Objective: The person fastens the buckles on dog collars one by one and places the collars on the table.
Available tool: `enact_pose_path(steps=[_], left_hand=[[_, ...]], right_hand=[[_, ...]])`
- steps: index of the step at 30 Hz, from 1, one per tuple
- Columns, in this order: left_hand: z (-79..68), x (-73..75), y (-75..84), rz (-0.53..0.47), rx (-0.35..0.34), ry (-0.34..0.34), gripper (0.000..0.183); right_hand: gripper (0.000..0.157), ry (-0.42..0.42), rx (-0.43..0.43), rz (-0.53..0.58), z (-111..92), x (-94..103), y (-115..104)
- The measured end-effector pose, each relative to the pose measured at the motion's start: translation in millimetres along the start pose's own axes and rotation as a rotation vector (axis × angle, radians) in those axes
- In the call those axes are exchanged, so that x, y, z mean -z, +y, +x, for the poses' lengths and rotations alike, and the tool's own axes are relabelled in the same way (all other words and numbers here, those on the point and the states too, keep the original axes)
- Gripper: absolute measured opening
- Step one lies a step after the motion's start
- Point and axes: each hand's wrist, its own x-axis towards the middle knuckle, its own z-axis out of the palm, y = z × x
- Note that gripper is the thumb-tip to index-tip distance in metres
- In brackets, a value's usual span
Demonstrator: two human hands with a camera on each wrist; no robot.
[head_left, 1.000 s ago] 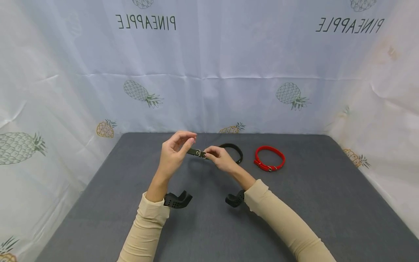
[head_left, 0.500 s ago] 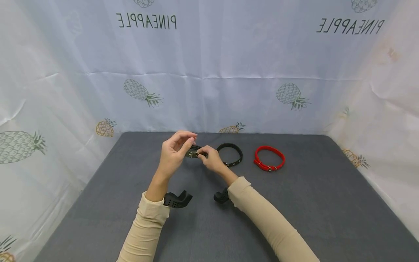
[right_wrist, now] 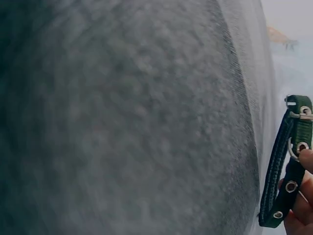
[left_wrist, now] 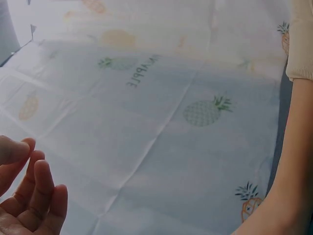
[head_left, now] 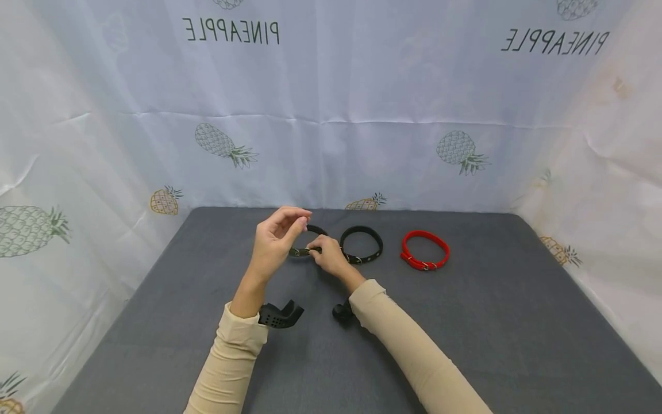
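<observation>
In the head view my right hand point(head_left: 330, 256) pinches a dark green buckled collar point(head_left: 299, 252) low over the table's far part. The right wrist view shows this collar point(right_wrist: 303, 129) as a closed loop with metal eyelets, a buckle and a ring. The thumb is at one eyelet, and fingers point(right_wrist: 305, 191) lie behind the strap. My left hand point(head_left: 274, 238) is raised just left of the collar and partly covers its loop in the head view. Its fingers point(left_wrist: 43, 178) are loosely bent with nothing between them.
Right of the held collar a black buckled collar point(head_left: 361, 229) lies in a ring on the grey table point(head_left: 517, 322). A red buckled collar point(head_left: 414, 263) lies farther right. A white pineapple-print curtain point(head_left: 331, 167) stands behind and at both sides.
My right hand has moved left and slightly down with the dark green collar, which now shows as a loop lower down. My left hand has stayed in place. The black collar is more fully visible.
</observation>
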Motion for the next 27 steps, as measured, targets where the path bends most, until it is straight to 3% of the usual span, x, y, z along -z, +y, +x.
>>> enact_pose_path(steps=[5,14,21,27], left_hand=[[0.2,0.1,-0.6,0.017,-0.003,0.003,0.017],[-1.1,-1.4,-0.1,0.016,0.014,0.007,0.019],[-0.9,-3.3,-0.5,0.019,0.027,-0.007,0.019],[1.4,-6.0,-9.0,0.017,0.073,-0.019,0.019]], right_hand=[[0.019,-0.063,-0.007,-0.061,0,-1.9,-4],[0.019,-0.094,-0.065,-0.159,0,-7.4,-7],[0.02,-0.058,-0.093,-0.064,-3,-4.1,-9],[0.02,0.052,-0.107,0.073,-6,20.5,-7]])
